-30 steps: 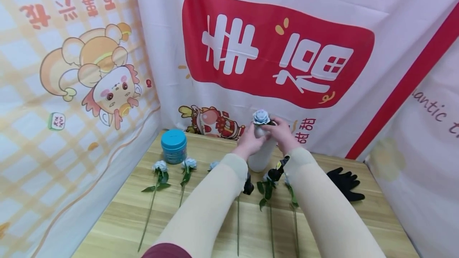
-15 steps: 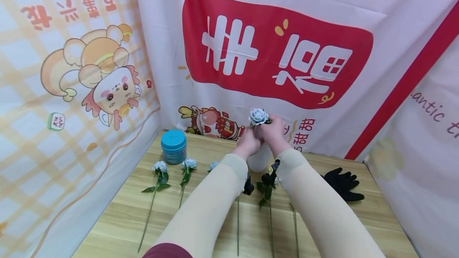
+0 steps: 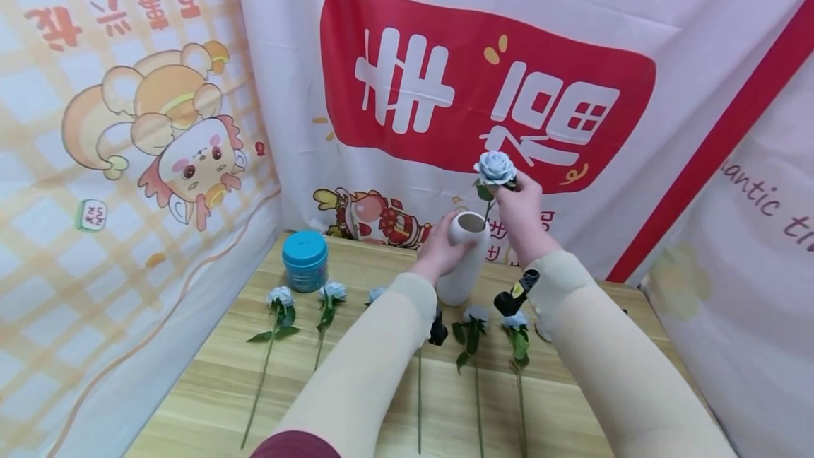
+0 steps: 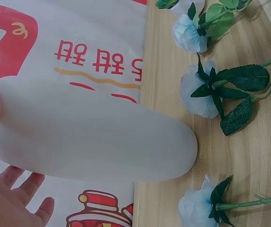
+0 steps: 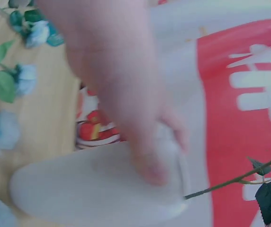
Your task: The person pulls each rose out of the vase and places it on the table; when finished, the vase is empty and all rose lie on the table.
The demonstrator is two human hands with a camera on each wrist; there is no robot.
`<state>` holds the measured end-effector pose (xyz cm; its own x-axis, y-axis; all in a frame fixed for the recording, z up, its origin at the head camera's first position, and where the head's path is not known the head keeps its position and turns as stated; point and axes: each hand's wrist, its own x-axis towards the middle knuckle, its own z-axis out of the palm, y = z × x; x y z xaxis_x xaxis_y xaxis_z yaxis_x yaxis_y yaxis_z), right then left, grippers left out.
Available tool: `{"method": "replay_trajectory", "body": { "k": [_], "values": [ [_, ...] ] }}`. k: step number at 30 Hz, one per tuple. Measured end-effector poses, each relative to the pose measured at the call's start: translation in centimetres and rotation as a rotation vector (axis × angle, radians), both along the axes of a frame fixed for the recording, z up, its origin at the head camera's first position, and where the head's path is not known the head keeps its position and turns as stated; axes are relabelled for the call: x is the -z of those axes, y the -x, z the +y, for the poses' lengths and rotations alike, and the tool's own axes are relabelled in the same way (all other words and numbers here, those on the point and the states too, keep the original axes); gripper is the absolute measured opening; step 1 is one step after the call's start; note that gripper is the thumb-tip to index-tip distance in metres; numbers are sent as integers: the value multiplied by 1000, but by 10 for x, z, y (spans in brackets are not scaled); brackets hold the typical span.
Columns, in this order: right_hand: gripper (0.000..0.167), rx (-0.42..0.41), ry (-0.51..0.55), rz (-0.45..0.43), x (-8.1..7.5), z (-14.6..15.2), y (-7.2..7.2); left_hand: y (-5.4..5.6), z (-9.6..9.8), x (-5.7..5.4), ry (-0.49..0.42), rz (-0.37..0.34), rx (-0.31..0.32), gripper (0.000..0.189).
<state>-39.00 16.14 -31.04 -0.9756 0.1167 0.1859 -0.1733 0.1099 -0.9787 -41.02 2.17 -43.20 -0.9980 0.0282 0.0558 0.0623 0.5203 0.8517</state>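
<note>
A white vase (image 3: pixel 459 281) stands on the table, its round mouth showing in the head view. My left hand (image 3: pixel 440 249) holds it near the top, thumb on one side and fingers on the other, as the left wrist view shows. Above and right of the mouth, my right hand (image 3: pixel 523 214) pinches a pale blue rose (image 3: pixel 495 167) just under its bloom. The rose's green stem (image 5: pixel 230 181) slants down, and its cut end meets the vase rim in the right wrist view. Whether that end lies inside or outside the rim I cannot tell.
Several pale blue roses lie in a row on the wooden table (image 3: pixel 381 415), including one at far left (image 3: pixel 280 296) and one beside the right sleeve (image 3: pixel 515 320). A blue-lidded jar (image 3: pixel 305 260) stands at the back left. Printed cloth (image 3: pixel 286 90) hangs close behind the vase.
My right hand has risen and moved right with the rose, baring the vase's mouth. My left hand stays on the vase. The right sleeve now covers most of the black glove.
</note>
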Motion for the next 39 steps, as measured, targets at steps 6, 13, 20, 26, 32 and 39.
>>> {"method": "replay_trajectory", "body": {
  "k": [6,13,20,26,32,39],
  "values": [
    [44,-23,123,150,-32,15,-20,1,-1,4,-4,23,16,76],
    [47,-82,307,329,-75,47,-62,-1,1,5,-26,35,26,77],
    [53,-28,287,266,-76,77,-95,-6,1,0,-12,31,19,76],
    [54,65,132,127,-40,96,-106,-8,0,-5,-28,44,25,75],
    [48,86,-202,-12,14,125,-105,-9,-1,-6,-34,33,34,77],
    [47,59,-425,-178,81,154,-105,-9,0,-5,-31,28,22,77]
  ]
}}
